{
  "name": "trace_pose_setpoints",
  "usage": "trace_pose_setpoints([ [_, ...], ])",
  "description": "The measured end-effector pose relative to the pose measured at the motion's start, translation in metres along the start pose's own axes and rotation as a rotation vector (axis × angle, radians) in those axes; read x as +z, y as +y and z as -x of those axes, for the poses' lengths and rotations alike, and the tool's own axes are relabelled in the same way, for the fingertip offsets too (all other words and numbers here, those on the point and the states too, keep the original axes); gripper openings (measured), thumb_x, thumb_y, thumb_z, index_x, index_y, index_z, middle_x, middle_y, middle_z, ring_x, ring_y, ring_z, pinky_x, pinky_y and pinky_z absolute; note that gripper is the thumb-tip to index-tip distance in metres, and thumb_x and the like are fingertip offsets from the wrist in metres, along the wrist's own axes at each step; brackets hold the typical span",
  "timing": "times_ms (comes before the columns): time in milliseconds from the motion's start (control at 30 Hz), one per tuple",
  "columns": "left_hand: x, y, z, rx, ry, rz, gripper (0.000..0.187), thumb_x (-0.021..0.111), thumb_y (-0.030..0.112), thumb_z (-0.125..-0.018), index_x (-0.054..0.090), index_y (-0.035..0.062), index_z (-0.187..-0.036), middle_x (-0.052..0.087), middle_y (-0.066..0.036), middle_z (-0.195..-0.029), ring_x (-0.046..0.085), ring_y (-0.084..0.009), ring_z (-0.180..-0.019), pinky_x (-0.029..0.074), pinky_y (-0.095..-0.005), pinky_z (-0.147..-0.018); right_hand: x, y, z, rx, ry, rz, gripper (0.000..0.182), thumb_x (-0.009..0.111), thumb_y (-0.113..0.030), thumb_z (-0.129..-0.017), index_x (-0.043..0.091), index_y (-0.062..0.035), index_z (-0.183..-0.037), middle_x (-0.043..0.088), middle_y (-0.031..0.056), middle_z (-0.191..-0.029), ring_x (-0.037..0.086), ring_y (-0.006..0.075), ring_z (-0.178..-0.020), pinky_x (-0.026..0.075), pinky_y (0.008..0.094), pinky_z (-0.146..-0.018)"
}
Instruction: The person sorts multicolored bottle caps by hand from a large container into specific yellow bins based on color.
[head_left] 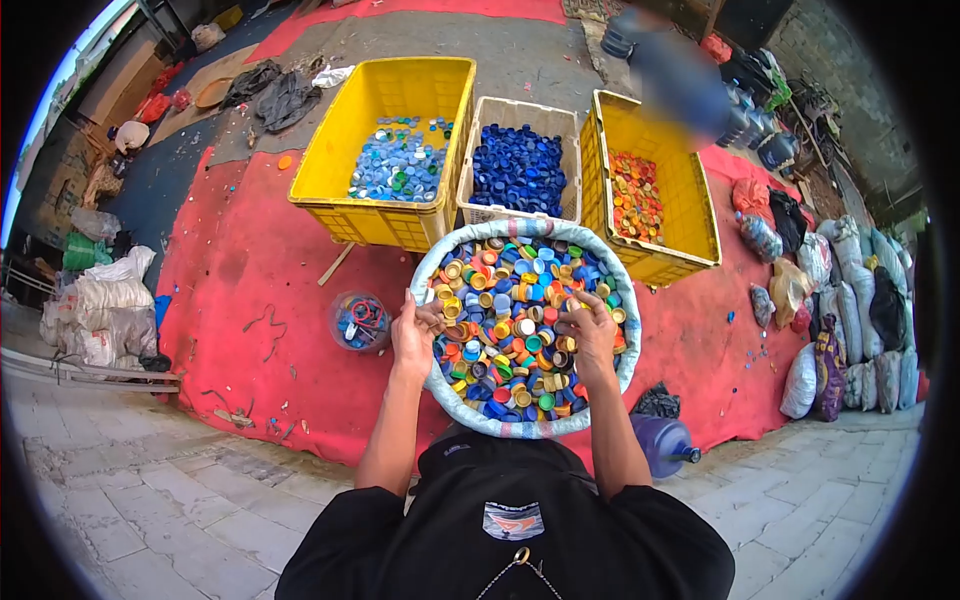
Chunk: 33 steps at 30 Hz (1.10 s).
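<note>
A round tub with a pale, padded rim [432, 262] stands in front of me, filled with bottle caps [515, 330] of many colours. At its left side my left hand [412, 335] reaches over the rim, fingers curled in among the caps. My right hand [592, 335] is over the right part of the heap, fingers bent and drawn together close to the caps. Whatever either hand pinches is too small or hidden to make out.
Beyond the tub stand a yellow crate [325, 205] of light blue and green caps, a white crate [470, 212] of dark blue caps and a yellow crate [690, 255] of orange caps. A clear container [345, 340] sits left, a large bottle [662, 445] right. Sacks [850, 300] line the right.
</note>
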<state>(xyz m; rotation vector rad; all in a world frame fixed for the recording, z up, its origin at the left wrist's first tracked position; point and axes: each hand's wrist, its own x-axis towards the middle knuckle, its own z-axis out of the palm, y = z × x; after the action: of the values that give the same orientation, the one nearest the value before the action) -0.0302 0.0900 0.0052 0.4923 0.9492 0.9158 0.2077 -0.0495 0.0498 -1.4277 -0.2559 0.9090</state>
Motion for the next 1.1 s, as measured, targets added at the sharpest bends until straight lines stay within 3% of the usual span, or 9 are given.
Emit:
trace_pose_setpoints([
  [100,-0.009,-0.038,0.027,-0.015,0.009,-0.357,0.053,0.047,0.046,-0.099,0.068,0.0,-0.083,0.066,-0.006,-0.078,0.055,-0.0091,-0.065,0.045,-0.024,-0.063,-0.055,0.028,0.023,-0.116,0.204,0.053,0.022,0.065,-0.012,-0.089,0.057,0.0,-0.106,0.051,-0.0045,-0.063,0.047,0.0048,-0.056,0.041,0.0204,-0.055],
  [133,-0.014,-0.044,0.034,-0.031,-0.038,-0.489,0.043,0.055,0.039,-0.097,0.069,-0.0013,-0.093,0.066,-0.005,-0.079,0.053,-0.0074,-0.064,0.043,-0.0232,-0.063,-0.066,0.03,0.036,-0.092,0.258,0.109,0.02,0.064,-0.008,-0.088,0.057,0.001,-0.106,0.05,-0.0048,-0.063,0.047,0.0043,-0.056,0.04,0.0204,-0.054],
  [200,-0.005,-0.067,0.043,0.215,-0.079,-0.634,0.028,0.065,0.027,-0.092,0.07,0.0001,-0.097,0.056,0.001,-0.071,0.045,-0.0064,-0.06,0.039,-0.0238,-0.059,-0.082,0.042,0.051,-0.11,0.333,0.203,0.021,0.061,-0.004,-0.088,0.057,0.0019,-0.107,0.049,-0.0048,-0.063,0.046,0.0036,-0.056,0.039,0.0206,-0.053],
  [233,-0.004,-0.072,0.047,0.25,-0.074,-0.709,0.021,0.07,0.014,-0.085,0.069,0.0013,-0.101,0.062,0.0,-0.074,0.047,-0.0088,-0.061,0.041,-0.0265,-0.06,-0.085,0.046,0.057,-0.113,0.343,0.203,0.021,0.061,-0.004,-0.088,0.057,0.0023,-0.107,0.049,-0.0048,-0.063,0.045,0.0034,-0.056,0.038,0.0207,-0.053],
  [333,0.008,-0.069,0.053,0.424,-0.124,-1.087,0.028,0.07,0.011,-0.081,0.066,0.0012,-0.108,0.067,-0.002,-0.08,0.051,-0.0123,-0.066,0.044,-0.0286,-0.062,-0.086,0.06,0.071,-0.142,0.364,0.26,0.021,0.06,-0.003,-0.087,0.057,0.0034,-0.107,0.047,-0.0051,-0.063,0.043,0.003,-0.057,0.037,0.0208,-0.053],
  [367,0.011,-0.068,0.053,0.455,-0.149,-1.159,0.037,0.071,0.007,-0.078,0.063,0.0024,-0.113,0.07,-0.004,-0.086,0.055,-0.018,-0.077,0.045,-0.0323,-0.07,-0.089,0.069,0.071,-0.167,0.367,0.32,0.021,0.061,-0.003,-0.087,0.058,0.0037,-0.107,0.047,-0.0053,-0.063,0.042,0.0029,-0.056,0.036,0.0208,-0.053],
  [467,0.015,-0.069,0.048,0.831,-0.276,-1.343,0.04,0.073,0.009,-0.076,0.063,0.0021,-0.114,0.07,-0.004,-0.091,0.057,-0.0218,-0.081,0.046,-0.0331,-0.077,-0.083,0.068,0.081,-0.224,0.378,0.44,0.018,0.063,-0.006,-0.086,0.061,0.0024,-0.102,0.043,-0.0052,-0.059,0.039,0.0037,-0.054,0.035,0.0226,-0.051],
  [800,0.069,-0.108,0.038,0.917,-0.774,-1.478,0.056,0.071,0.007,-0.076,0.055,0.0047,-0.129,0.072,0.002,-0.097,0.052,-0.0217,-0.081,0.043,-0.0359,-0.079,-0.082,0.069,0.106,-0.278,0.398,0.471,0.016,0.064,-0.008,-0.086,0.064,0.0004,-0.1,0.046,-0.0016,-0.055,0.042,0.0065,-0.05,0.036,0.0255,-0.049],
  [1100,0.081,-0.116,0.025,0.845,-0.839,-1.612,0.052,0.071,0.007,-0.075,0.059,0.0038,-0.125,0.071,-0.001,-0.089,0.053,-0.0248,-0.082,0.044,-0.0386,-0.077,-0.096,0.074,0.115,-0.229,0.395,0.587,0.02,0.067,-0.009,-0.083,0.063,0.0013,-0.1,0.051,0.0021,-0.055,0.047,0.0095,-0.05,0.04,0.0288,-0.049],
])
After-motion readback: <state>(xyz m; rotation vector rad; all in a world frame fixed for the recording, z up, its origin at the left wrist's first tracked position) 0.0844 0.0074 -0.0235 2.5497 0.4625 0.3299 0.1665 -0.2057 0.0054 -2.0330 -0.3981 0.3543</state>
